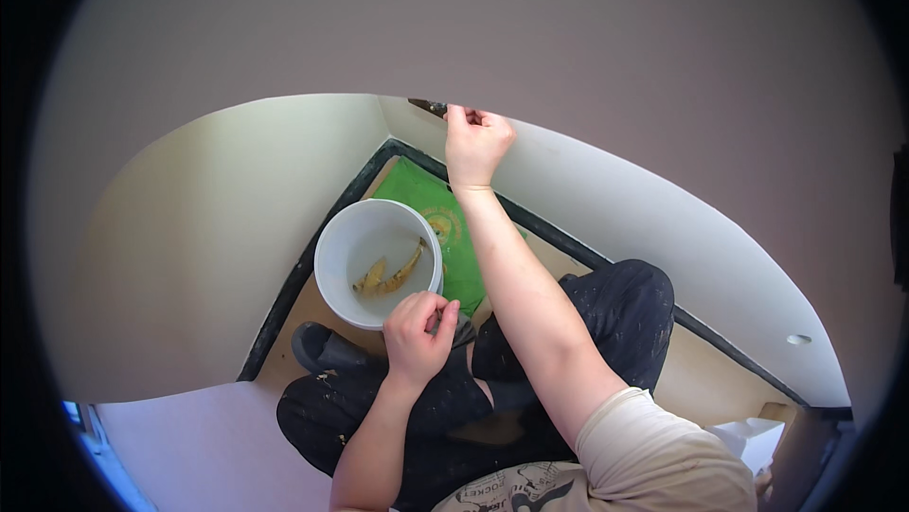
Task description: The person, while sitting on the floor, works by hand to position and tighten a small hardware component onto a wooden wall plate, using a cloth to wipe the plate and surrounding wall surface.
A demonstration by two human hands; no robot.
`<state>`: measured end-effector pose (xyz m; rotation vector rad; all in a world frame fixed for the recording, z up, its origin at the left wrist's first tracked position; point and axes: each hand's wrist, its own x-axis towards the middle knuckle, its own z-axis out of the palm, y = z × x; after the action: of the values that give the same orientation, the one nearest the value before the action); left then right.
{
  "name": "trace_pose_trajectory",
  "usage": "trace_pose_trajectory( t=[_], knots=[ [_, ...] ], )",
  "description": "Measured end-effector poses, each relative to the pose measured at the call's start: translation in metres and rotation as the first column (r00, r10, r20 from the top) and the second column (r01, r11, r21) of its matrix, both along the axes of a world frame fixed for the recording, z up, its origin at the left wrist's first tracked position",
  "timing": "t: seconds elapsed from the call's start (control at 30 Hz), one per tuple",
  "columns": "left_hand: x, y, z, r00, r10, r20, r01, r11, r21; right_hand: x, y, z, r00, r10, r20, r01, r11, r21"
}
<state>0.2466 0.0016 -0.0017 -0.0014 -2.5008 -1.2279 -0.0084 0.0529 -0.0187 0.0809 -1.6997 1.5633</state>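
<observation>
**poster1:** Head cam, looking straight down into a room corner. Biggest thing is the mauve upper wall [530,29] filling the top, with the cream lower wall [208,228] under it on both sides of the corner and a dark baseboard [303,266] along the floor. The person's in paint-flecked black trousers [606,313] and a beige t-shirt [653,446], with a dark shoe [327,349] poking out near the baseboard.

**poster2:** What about the bucket?

**poster1:** White bucket [379,261], sitting low in the corner, just above the left hand [419,327]. There's a smear of yellowish stuff [390,273] at the bottom. It partly covers a green sheet [445,228] lying on the floor.

**poster2:** And the hands?

**poster1:** Left one's at the bucket's near rim, fingers curled in, pinching a bit of dark cloth [462,330]. Right hand [476,143] is up on the wall, right where the mauve meets the cream, fingers pressed together around a small brush [428,106]. Only its dark tip shows, poking left out of the fist and touching the colour line just beside the corner.
</observation>
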Motion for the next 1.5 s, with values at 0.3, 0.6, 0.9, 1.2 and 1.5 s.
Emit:
trace_pose_trajectory(
  t=[0.3, 0.6, 0.9, 1.2, 1.5],
  knots=[
    [0.006, 0.001, -0.004, 0.999, -0.027, 0.035, 0.027, 1.000, -0.008, -0.017, -0.001, -0.034, 0.992, 0.111, 0.051, -0.103, 0.986, -0.134],
    [0.004, -0.001, -0.004, 0.999, -0.026, 0.039, 0.027, 0.999, -0.024, -0.007, 0.001, -0.027, 0.993, 0.115, 0.039, -0.112, 0.991, -0.067],
    [0.003, 0.001, -0.002, 0.999, -0.032, 0.020, 0.033, 0.998, -0.046, -0.009, -0.004, -0.042, 0.986, 0.125, 0.110, -0.101, 0.974, -0.201],
    [-0.001, 0.003, -0.006, 0.999, -0.037, 0.012, 0.038, 0.999, -0.029, -0.013, -0.003, -0.045, 0.988, 0.115, 0.098, -0.103, 0.987, -0.121],
    [0.003, 0.001, -0.008, 0.999, -0.039, 0.014, 0.040, 0.999, -0.028, 0.007, -0.002, -0.037, 0.933, 0.287, 0.217, -0.204, 0.919, -0.337]
  ],
)
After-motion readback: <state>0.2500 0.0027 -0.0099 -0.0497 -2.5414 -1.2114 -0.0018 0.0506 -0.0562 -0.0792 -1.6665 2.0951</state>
